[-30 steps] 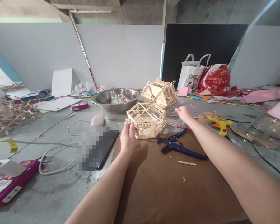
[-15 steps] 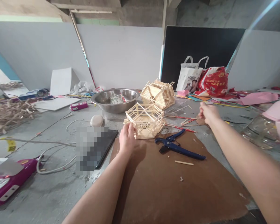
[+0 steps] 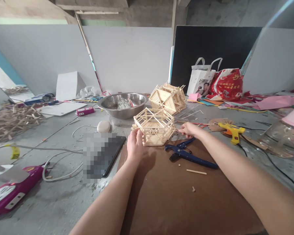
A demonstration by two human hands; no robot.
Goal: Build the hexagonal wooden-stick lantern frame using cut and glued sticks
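A hexagonal frame of thin wooden sticks (image 3: 159, 138) stands at the back edge of a brown board (image 3: 176, 199). My left hand (image 3: 135, 143) has its fingers closed on the frame's left side. At the frame's right edge is my right hand (image 3: 189, 129), its fingertips pinched together. What lies between those fingertips is too small to make out. Blue-handled cutters (image 3: 192, 158) rest on the board just below my right hand. A short cut stick (image 3: 196, 172) lies in front of them. Behind the frame sits a larger stick-built piece (image 3: 168, 98).
A metal basin (image 3: 123, 112) stands behind and left. A phone (image 3: 114, 155) and a purple power strip (image 3: 19, 189) with cables lie left. On the right are a yellow glue gun (image 3: 232, 130), its black cord, and a clear jar (image 3: 276, 137). Bags (image 3: 226, 85) stand at the back.
My right hand has come left and nearer, from beyond the board to the frame's right edge. The glue gun now shows where my arm covered it. My left hand stays on the frame.
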